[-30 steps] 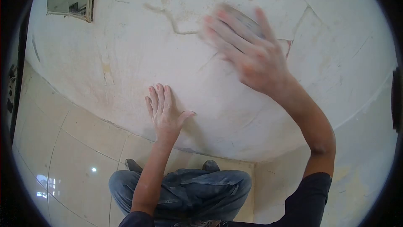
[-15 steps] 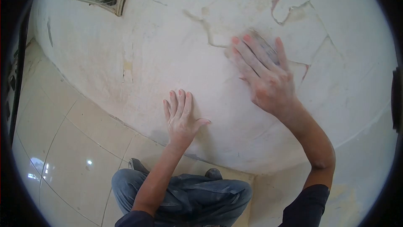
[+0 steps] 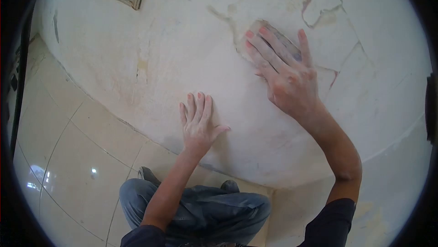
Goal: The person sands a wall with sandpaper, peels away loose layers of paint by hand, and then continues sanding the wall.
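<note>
Sanding pad (image 3: 282,38) is pressed on the wall (image 3: 182,41) under the spread fingers (image 3: 269,54) of the right hand (image 3: 289,80); at 7 o'clock, the left hand (image 3: 198,126) is laid flat, fingers open.

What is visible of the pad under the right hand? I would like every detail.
The pad is a flat, grey piece, perhaps sandpaper or a sanding block, and looks dusty and pale at its edge. Most of it is hidden under the right hand, whose spread fingers press it flat against the wall. Only its upper end and a strip between the fingers show. It lies tilted, along the fingers, on a cracked, patched spot of the white wall. Its thickness cannot be told.
</note>
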### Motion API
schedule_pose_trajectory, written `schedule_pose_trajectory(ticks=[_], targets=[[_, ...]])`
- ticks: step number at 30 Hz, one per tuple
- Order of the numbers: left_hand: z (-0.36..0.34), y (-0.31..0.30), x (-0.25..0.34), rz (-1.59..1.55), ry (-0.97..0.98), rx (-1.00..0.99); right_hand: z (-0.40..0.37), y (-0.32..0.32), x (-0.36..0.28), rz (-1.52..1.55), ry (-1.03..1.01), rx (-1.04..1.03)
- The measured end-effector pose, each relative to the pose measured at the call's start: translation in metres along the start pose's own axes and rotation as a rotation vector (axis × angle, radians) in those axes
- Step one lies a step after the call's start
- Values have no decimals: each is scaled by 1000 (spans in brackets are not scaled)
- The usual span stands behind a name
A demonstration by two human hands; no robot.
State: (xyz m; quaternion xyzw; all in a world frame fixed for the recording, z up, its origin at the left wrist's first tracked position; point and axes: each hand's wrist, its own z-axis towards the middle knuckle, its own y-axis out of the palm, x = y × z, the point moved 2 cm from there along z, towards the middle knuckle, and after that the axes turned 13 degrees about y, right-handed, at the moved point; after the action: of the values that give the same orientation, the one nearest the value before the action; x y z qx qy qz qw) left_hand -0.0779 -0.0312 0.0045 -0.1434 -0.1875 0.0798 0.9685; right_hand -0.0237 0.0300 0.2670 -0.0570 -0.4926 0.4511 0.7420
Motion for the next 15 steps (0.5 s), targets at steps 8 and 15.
schedule_pose_trajectory(ticks=[8,15], targets=[[0,-2,-1,-15,-2,-11,68,21,-25,42,-72,183],[1,-3,-1,-17,5,-10,33,12,-11,69,-81,70]])
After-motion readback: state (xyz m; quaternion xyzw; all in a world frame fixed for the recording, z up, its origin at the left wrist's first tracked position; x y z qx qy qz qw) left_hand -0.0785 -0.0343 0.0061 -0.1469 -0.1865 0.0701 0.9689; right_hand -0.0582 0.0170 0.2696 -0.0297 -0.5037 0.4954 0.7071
